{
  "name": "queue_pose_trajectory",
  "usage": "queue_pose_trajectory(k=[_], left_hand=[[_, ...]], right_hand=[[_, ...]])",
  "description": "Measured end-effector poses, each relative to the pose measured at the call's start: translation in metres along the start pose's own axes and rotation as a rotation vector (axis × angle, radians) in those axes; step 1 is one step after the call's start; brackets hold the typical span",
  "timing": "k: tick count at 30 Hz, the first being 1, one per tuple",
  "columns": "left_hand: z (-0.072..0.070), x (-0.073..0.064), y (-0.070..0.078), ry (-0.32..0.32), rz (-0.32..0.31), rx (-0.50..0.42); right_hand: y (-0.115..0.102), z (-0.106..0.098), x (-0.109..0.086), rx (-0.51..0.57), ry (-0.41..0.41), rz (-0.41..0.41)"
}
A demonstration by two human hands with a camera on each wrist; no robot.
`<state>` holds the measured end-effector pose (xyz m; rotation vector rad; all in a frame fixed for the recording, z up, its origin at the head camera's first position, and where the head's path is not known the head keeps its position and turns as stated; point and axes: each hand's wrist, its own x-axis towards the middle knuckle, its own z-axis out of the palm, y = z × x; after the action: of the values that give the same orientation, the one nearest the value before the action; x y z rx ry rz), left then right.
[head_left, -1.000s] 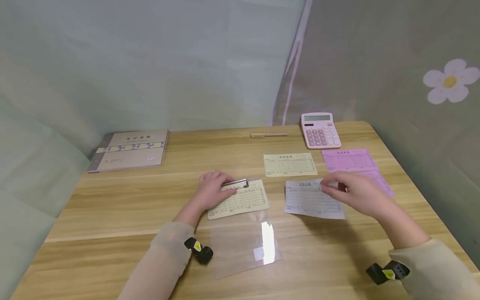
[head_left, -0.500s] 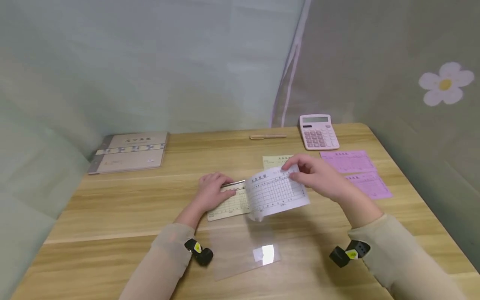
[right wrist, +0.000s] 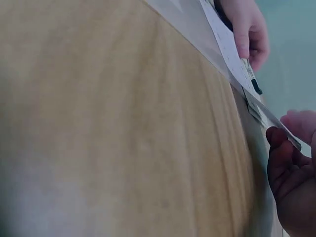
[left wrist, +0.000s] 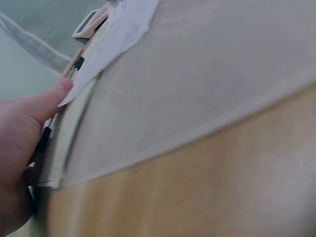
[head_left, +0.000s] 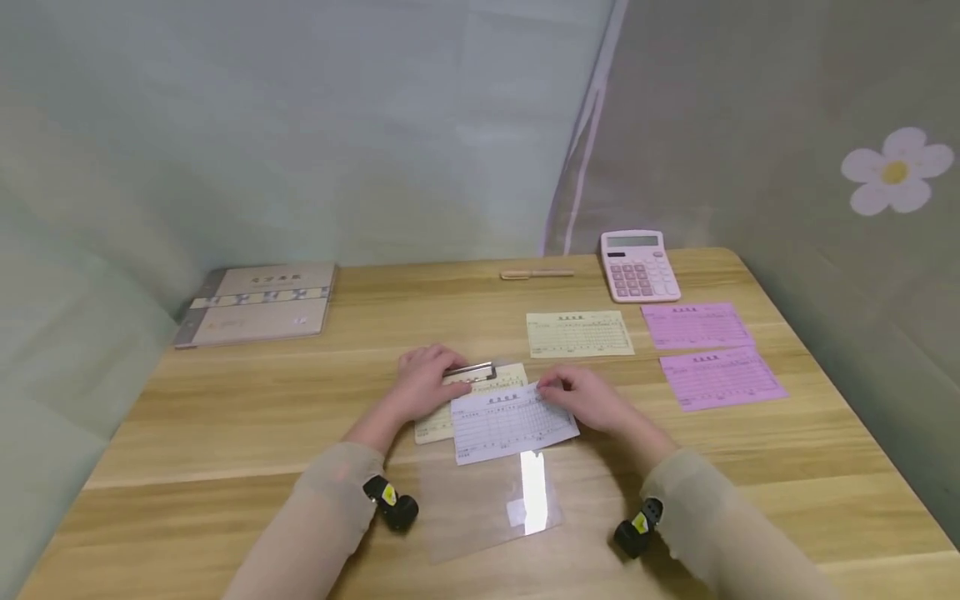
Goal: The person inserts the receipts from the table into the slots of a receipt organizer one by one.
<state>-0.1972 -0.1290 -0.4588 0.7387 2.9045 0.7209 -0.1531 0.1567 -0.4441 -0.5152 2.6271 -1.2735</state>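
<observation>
A clear clipboard point(head_left: 480, 529) lies on the table, with pale yellow printed slips point(head_left: 432, 427) at its metal clip point(head_left: 480, 372). My left hand point(head_left: 427, 382) grips the clipboard at the clip, its thumb point(left wrist: 52, 101) over the top; the other fingers are partly hidden. Between thumb and finger my right hand point(head_left: 588, 400) pinches the upper right corner of a white printed slip point(head_left: 510, 429). This slip overlaps the yellow slips at an angle, and in the right wrist view its held corner is raised.
Another yellow slip point(head_left: 580, 334) lies behind my right hand, with two purple slips point(head_left: 697, 325) to the right. A pink calculator point(head_left: 640, 267) and a pen point(head_left: 536, 273) lie at the back. A bound book point(head_left: 262, 304) sits at the back left.
My right hand has picked the white slip up from the table's right side and carried it left, turning it over the yellow slips. The left hand has stayed at the clip.
</observation>
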Motion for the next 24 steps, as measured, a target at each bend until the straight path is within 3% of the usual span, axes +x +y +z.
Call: queue_pose_trajectory(k=[5, 13, 18, 24], left_hand=[[-0.008, 0.006, 0.004, -0.051, 0.045, 0.045], [-0.018, 0.009, 0.007, -0.127, 0.097, 0.107], [-0.018, 0.012, 0.007, -0.142, 0.155, 0.099], [-0.015, 0.013, 0.002, -0.118, 0.101, -0.01]], right_hand=[[-0.002, 0.003, -0.006, 0.03, -0.006, 0.021], [-0.016, 0.02, 0.003, 0.099, -0.144, 0.019], [-0.021, 0.029, 0.01, 0.093, -0.103, 0.038], [-0.021, 0.035, 0.017, 0.074, -0.051, 0.046]])
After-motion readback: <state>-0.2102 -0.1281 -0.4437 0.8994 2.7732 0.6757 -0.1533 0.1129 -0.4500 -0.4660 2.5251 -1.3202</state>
